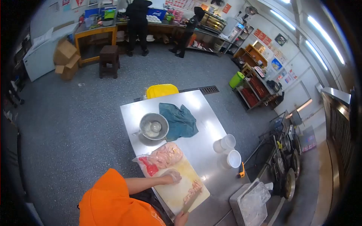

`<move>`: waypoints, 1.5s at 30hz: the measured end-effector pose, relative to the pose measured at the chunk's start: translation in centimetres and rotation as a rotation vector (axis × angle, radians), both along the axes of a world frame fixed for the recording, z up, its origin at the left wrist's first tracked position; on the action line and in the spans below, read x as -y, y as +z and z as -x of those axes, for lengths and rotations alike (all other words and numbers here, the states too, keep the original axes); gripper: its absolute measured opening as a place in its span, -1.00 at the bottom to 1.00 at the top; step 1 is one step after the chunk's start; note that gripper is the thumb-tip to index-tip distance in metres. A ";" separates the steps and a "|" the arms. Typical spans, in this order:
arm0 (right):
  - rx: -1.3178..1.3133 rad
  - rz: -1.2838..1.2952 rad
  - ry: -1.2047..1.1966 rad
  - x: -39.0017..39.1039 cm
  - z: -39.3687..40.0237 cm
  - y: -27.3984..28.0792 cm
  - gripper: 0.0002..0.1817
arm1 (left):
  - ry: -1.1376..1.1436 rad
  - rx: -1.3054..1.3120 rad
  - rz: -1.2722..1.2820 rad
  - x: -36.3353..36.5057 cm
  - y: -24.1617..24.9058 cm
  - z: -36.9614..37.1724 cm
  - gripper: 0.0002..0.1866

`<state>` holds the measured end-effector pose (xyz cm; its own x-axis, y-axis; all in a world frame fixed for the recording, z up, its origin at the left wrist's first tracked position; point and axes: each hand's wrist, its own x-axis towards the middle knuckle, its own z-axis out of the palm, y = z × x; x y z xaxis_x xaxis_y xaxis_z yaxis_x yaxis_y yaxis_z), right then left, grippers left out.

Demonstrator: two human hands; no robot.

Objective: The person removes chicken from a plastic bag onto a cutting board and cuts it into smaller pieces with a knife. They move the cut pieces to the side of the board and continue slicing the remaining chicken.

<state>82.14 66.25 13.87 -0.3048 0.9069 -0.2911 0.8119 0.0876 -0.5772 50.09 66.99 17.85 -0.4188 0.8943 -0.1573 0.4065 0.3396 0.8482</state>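
My left hand (172, 176), in a clear glove, rests flat on a pale cutting board (174, 193), just below a plastic bag of raw pink meat (166, 156). My right hand (181, 218) grips a knife (190, 205) at the bottom edge of the view. The blade points up toward a strip of sliced meat (193, 187) lying on the board's right side. An orange sleeve covers my left arm.
The steel table (200, 109) also holds a metal bowl (154, 126) with a spoon, a teal cloth (180, 120), two white tubs (228, 142) and a grey tray (249, 205). A yellow bin (161, 90) stands behind. Two people in black work at far counters.
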 end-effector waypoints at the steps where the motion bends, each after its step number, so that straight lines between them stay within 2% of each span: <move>1: -0.006 0.094 -0.019 -0.5 -0.4 -0.4 -0.50 | 0.001 0.442 -0.076 0.0 -0.4 -0.1 -0.64; 2: -0.028 0.032 0.013 -0.6 -0.1 0.4 -0.53 | 0.001 0.879 -0.162 -0.2 -0.9 -0.1 -0.61; 3: -0.035 0.035 0.028 -0.7 0.2 1.2 -0.53 | 0.016 0.871 -0.165 -0.7 -1.9 -0.2 -0.61; 4: -0.060 -0.010 0.053 -0.5 1.5 4.0 -0.55 | -0.099 0.791 -0.529 -1.7 -3.5 -0.3 -0.63; 5: -0.084 -0.057 0.075 -0.4 2.4 5.4 -0.56 | -0.221 0.688 -0.886 -2.3 -2.6 0.0 -0.64; 6: -0.089 -0.056 0.076 -0.3 2.5 5.0 -0.56 | -0.221 0.683 -0.884 -2.5 -1.8 -0.4 -0.64; 8: -0.035 -0.054 0.047 -0.2 2.5 4.0 -0.57 | 0.085 0.907 -0.310 -1.7 4.9 -1.1 -0.65; 9: -0.038 -0.055 0.040 0.0 2.9 4.1 -0.57 | 0.078 0.905 -0.308 -2.5 4.8 -1.4 -0.65; 11: 0.029 -0.013 0.023 0.6 4.4 5.9 -0.53 | -0.181 0.208 -0.578 -3.4 4.4 -2.2 -0.74; 12: 0.028 -0.010 0.015 0.9 5.2 7.4 -0.53 | -0.190 0.209 -0.574 -3.2 4.4 -2.5 -0.74; 14: 0.118 0.028 0.011 1.8 7.2 11.6 -0.50 | -0.763 -0.398 -0.094 -1.9 5.8 -3.2 -0.76; 16: 0.063 0.082 -0.009 2.4 7.1 10.7 -0.49 | -0.791 -0.350 0.213 0.3 -1.6 -5.2 -0.67; 18: 0.003 0.120 -0.002 2.0 6.8 9.2 -0.48 | -0.509 0.036 -0.046 4.2 -4.4 -5.9 -0.55; 19: 0.014 0.105 0.005 2.1 6.7 8.2 -0.49 | -0.624 0.004 0.022 3.7 -9.0 -6.3 -0.46; 20: 0.030 0.099 0.008 2.5 6.4 7.2 -0.49 | -0.507 -0.211 -0.202 3.9 -11.6 -7.4 -0.55; 21: 0.044 0.100 0.005 2.7 6.4 6.7 -0.49 | -0.515 -0.219 -0.216 3.1 -10.4 -7.0 -0.55; 23: 0.064 0.111 -0.008 3.2 6.3 6.3 -0.49 | -0.706 -0.442 0.039 4.0 -6.1 -6.1 -0.69; 27: 0.089 0.128 -0.024 3.2 6.2 6.6 -0.49 | -0.753 -0.527 -0.005 4.3 -5.3 -5.7 -0.74; 30: 0.100 0.122 -0.043 3.4 6.0 6.0 -0.49 | -0.780 -0.542 -0.069 3.8 -7.6 -6.0 -0.74; 31: 0.107 0.116 -0.045 3.6 5.9 5.7 -0.49 | -0.784 -0.543 -0.077 3.6 -7.0 -6.0 -0.74; 33: 0.116 0.111 -0.045 3.7 5.4 5.0 -0.50 | -0.764 -0.503 0.126 3.3 -5.2 -6.3 -0.74; 36: 0.158 0.100 -0.058 4.1 4.5 3.7 -0.50 | -0.711 -0.511 0.183 3.0 -5.9 -7.1 -0.75; 37: 0.209 0.104 -0.053 3.9 3.9 3.2 -0.50 | -0.777 -0.504 0.192 3.1 -3.3 -6.4 -0.75; 38: 0.048 -0.085 -0.046 4.1 2.9 1.7 -0.53 | -0.860 -0.493 0.211 3.4 -0.7 -6.0 -0.76; 39: 0.057 -0.074 -0.025 2.9 2.2 -0.1 -0.67 | -0.803 -0.480 0.224 3.0 -4.6 -7.0 -0.75; 40: 0.056 -0.074 -0.050 2.6 1.3 -1.4 -0.65 | -0.796 -0.468 0.318 3.3 0.0 -6.1 -0.75; 41: 0.091 -0.102 -0.054 2.4 0.8 -2.3 -0.65 | -0.811 -0.550 0.276 3.1 -1.8 -6.3 -0.75; 42: 0.076 -0.077 -0.063 2.4 0.9 -1.2 -0.64 | -0.774 -0.441 0.353 3.0 -0.5 -5.8 -0.76; 44: 0.071 -0.060 -0.120 2.3 1.4 0.5 -0.64 | -0.768 -0.310 0.359 3.2 -3.8 -5.2 -0.79; 45: 0.035 -0.045 -0.130 2.1 1.4 1.1 -0.66 | -0.554 -0.141 0.139 4.7 -10.3 -5.0 -0.79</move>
<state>80.72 64.15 14.99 -0.1738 0.9504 -0.2581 0.8378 0.0050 -0.5460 55.07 62.25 7.50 0.0796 0.9608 -0.2654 0.6604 0.1486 0.7361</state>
